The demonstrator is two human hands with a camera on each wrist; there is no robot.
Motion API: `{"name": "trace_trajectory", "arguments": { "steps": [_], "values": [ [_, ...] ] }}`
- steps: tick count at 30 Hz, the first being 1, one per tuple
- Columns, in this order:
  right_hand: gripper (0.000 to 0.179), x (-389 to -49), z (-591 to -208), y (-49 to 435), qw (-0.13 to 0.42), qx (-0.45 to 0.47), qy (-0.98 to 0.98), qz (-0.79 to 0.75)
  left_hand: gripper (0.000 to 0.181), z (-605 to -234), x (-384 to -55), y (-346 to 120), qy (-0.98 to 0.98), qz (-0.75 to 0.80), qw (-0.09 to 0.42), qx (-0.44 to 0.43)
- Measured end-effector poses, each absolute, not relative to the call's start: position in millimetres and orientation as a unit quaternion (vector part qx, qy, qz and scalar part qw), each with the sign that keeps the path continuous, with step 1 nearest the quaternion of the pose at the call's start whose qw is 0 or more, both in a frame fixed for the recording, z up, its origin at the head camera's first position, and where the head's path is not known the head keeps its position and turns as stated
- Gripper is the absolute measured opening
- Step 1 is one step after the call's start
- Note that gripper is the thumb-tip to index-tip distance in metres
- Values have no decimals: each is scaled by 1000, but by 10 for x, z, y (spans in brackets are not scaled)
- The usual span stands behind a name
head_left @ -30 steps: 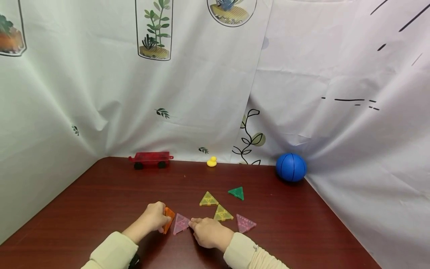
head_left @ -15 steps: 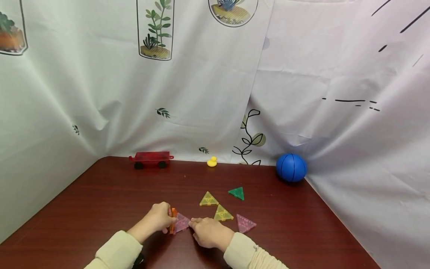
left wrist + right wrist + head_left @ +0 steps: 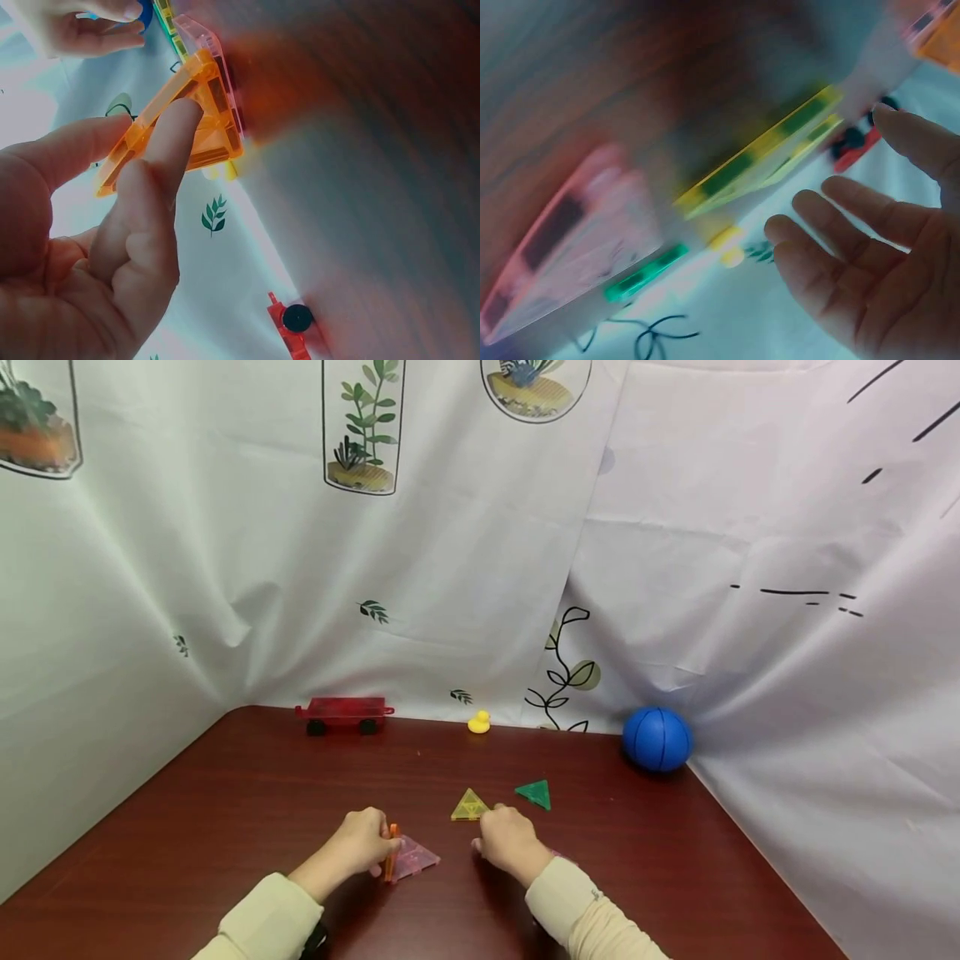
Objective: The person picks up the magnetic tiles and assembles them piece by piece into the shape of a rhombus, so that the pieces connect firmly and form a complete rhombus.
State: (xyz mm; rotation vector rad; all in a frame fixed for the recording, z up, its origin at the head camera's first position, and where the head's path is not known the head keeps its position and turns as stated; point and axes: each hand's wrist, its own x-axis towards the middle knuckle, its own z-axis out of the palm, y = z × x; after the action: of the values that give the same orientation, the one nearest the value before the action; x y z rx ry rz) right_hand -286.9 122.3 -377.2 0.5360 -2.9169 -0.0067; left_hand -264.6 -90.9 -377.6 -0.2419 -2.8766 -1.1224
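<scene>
My left hand (image 3: 356, 843) pinches an orange triangular magnetic tile (image 3: 212, 112) between thumb and fingers. The tile stands on edge along the left side of a flat pink triangular tile (image 3: 416, 858). My right hand (image 3: 513, 842) hovers over the nearer of two yellow triangular tiles, covering it in the head view. In the right wrist view, that yellow tile (image 3: 757, 156) lies beyond the spread fingers (image 3: 814, 214), apart from them. A farther yellow tile (image 3: 469, 807) lies just past the hand. Another pink tile (image 3: 592, 240) is mostly hidden behind the right wrist in the head view.
A green triangular tile (image 3: 536, 793) lies flat beyond the right hand. Along the back edge of the dark red table (image 3: 247, 802) stand a red wheeled car base (image 3: 345, 713), a yellow duck (image 3: 479, 722) and a blue ball (image 3: 657, 739). White printed cloth (image 3: 465, 543) surrounds the table.
My left hand has brought the orange tile rightward, turning it upright against the pink tile's edge. My right hand has left that pink tile and moved right, over the nearer yellow tile.
</scene>
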Motion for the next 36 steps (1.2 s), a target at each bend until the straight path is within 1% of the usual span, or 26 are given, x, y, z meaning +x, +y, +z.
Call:
{"name": "trace_trajectory", "arguments": {
  "steps": [3,6,9,13,20,23,27,32,36],
  "values": [
    [29,-2937,-3782,1299,61,140,-988,-2,28,-3775,-2641,-907,-927,-367,20,-80],
    [38,-2986,-3792,1347,40,102,-994,-1,27,-3778,-2636,-902,-927,-367,20,-81],
    [48,-3015,-3798,1376,6,71,-997,2,27,-3785,-2634,-892,-927,-365,20,-83],
    [53,-3035,-3808,1387,-31,51,-998,13,26,-3796,-2636,-882,-927,-367,16,-83],
    [50,-3052,-3830,1414,-9,58,-997,59,26,-3793,-2636,-890,-927,-366,11,-77],
    [51,-3041,-3808,1435,-11,59,-995,84,26,-3786,-2631,-895,-927,-366,10,-76],
    [46,-3012,-3778,1481,-22,91,-987,130,27,-3791,-2629,-898,-927,-366,8,-78],
    [41,-2934,-3688,1523,-41,190,-965,174,27,-3801,-2627,-906,-926,-367,9,-83],
    [30,-2867,-3594,1454,-14,259,-949,180,27,-3782,-2618,-912,-927,-365,15,-91]
  ]
}}
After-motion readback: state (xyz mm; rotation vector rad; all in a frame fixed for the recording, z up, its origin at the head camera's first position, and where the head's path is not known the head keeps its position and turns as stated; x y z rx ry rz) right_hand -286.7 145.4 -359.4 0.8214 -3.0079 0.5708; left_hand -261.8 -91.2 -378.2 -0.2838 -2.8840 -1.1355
